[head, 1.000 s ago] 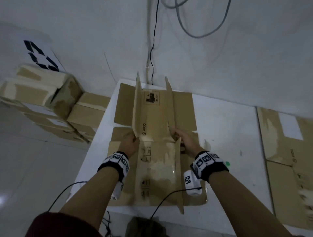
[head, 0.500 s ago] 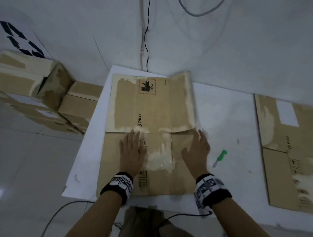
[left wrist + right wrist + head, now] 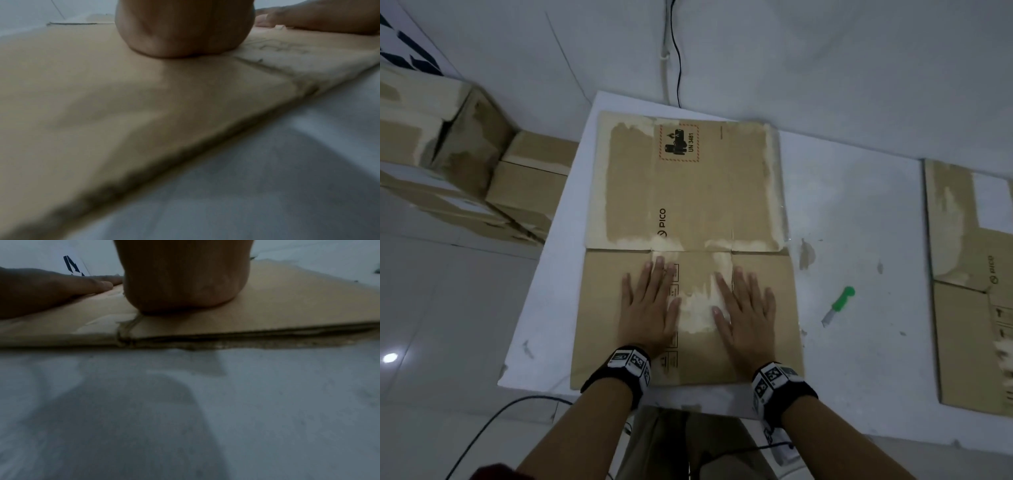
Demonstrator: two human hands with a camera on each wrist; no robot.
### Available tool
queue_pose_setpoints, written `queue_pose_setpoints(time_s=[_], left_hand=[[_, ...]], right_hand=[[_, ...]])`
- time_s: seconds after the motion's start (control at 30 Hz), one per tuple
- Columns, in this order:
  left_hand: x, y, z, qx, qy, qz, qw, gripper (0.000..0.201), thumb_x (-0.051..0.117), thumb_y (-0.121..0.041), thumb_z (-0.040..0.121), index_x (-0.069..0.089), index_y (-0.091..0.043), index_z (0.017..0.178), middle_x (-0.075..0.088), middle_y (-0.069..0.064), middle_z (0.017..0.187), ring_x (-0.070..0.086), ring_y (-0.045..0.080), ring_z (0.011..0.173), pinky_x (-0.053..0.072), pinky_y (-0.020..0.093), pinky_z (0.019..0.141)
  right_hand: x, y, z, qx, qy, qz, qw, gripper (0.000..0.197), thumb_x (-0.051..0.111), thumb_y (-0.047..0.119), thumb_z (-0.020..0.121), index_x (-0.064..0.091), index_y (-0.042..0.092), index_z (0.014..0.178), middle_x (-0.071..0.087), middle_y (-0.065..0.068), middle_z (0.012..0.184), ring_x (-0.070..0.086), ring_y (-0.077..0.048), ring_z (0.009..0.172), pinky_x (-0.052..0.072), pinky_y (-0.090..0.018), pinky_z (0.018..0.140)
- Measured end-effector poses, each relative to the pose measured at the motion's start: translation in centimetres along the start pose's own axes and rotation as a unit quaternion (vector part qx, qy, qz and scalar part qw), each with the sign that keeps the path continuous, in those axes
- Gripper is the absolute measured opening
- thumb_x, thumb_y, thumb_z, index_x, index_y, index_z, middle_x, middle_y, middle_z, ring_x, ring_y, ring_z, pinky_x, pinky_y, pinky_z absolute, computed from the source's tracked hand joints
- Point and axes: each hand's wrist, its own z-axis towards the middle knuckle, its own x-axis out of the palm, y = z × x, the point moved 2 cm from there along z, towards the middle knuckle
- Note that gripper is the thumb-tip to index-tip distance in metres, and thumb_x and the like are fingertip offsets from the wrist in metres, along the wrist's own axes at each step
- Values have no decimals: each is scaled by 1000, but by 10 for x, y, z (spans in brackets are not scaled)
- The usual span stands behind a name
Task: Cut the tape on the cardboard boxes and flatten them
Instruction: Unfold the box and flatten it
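A brown cardboard box (image 3: 688, 192) lies folded flat on the white table (image 3: 859, 219), with a PICO mark and a UN 3481 label on its far half. My left hand (image 3: 650, 301) and right hand (image 3: 746, 308) press palm down, fingers straight, side by side on its near half. In the left wrist view the heel of the left hand (image 3: 183, 32) sits on the cardboard (image 3: 102, 97). The right wrist view shows the right hand (image 3: 185, 280) on the cardboard's layered edge (image 3: 246, 331). A green-handled knife (image 3: 839, 305) lies on the table right of the box.
Another flattened box (image 3: 972, 291) lies at the table's right end. Several taped cardboard boxes (image 3: 458, 164) are stacked on the floor to the left. A black cable (image 3: 678, 58) hangs down the wall behind the table. Cables trail from my wrists past the table's near edge.
One second ago both hands held upright flaps of the opened box. The box has since gone down flat, and both hands now lie pressed on its near half, closer together than half a second ago.
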Motion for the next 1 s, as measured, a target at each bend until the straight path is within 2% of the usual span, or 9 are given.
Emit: queue_pose_setpoints(time_s=[0.07,0.17,0.23,0.37,0.47,0.53,0.67,0.8,1.0], left_hand=[[-1,0,0,-1,0,-16,1000,61,30,-43,96,25,-20,152,17,3,161,14,21,148,1,52,119],[-3,-3,15,5,-15,-45,999,53,35,-39,95,50,-10,136,41,13,148,37,34,137,9,52,118],[-5,-5,34,1,-29,-45,999,51,36,-36,96,50,-6,135,40,17,148,33,34,140,10,51,118],[-10,4,85,-24,-27,-41,999,61,27,-40,98,31,-8,149,23,12,158,16,24,147,8,52,118],[-14,18,127,-14,7,-18,1000,66,11,-50,100,20,-12,153,15,9,160,11,22,148,0,48,118],[-17,27,158,-8,14,-14,1000,67,10,-52,98,13,-15,154,8,7,161,5,21,148,-6,46,118],[-23,41,224,-31,12,-12,999,70,10,-52,94,11,-16,154,4,5,161,2,21,149,-8,48,118],[-28,52,274,-38,9,-16,999,71,8,-52,93,9,-17,155,3,2,162,3,19,149,-7,50,118],[-25,56,283,-39,-7,-9,999,68,13,-49,95,12,-18,155,8,1,162,5,17,149,-5,52,117]], right_hand=[[0,0,-1,10,-9,11,1000,59,36,51,100,17,41,155,5,7,166,-1,-19,153,5,-52,121],[-6,5,15,26,-33,49,998,49,47,47,91,47,35,138,34,3,153,26,-27,145,19,-53,113],[-9,8,39,40,-48,36,997,44,48,45,87,52,30,128,39,0,147,33,-29,141,18,-54,110],[-14,5,102,14,-51,14,999,59,34,50,95,36,27,149,26,1,161,16,-20,150,0,-52,116],[-18,2,152,-21,-29,23,999,63,26,50,98,25,24,155,18,1,164,9,-18,152,4,-52,120],[-18,0,187,-26,-23,30,999,65,23,50,98,20,21,157,14,-1,165,6,-18,152,4,-50,122],[-23,-1,251,-27,-34,34,998,70,23,52,97,19,17,157,14,-5,164,9,-21,152,-2,-42,121],[-29,-1,303,-25,-35,38,998,75,18,55,93,17,15,157,11,-5,165,6,-20,152,0,-46,122],[-22,-3,315,-6,-39,8,999,72,18,55,96,14,17,158,9,-4,165,6,-20,152,0,-46,121]])
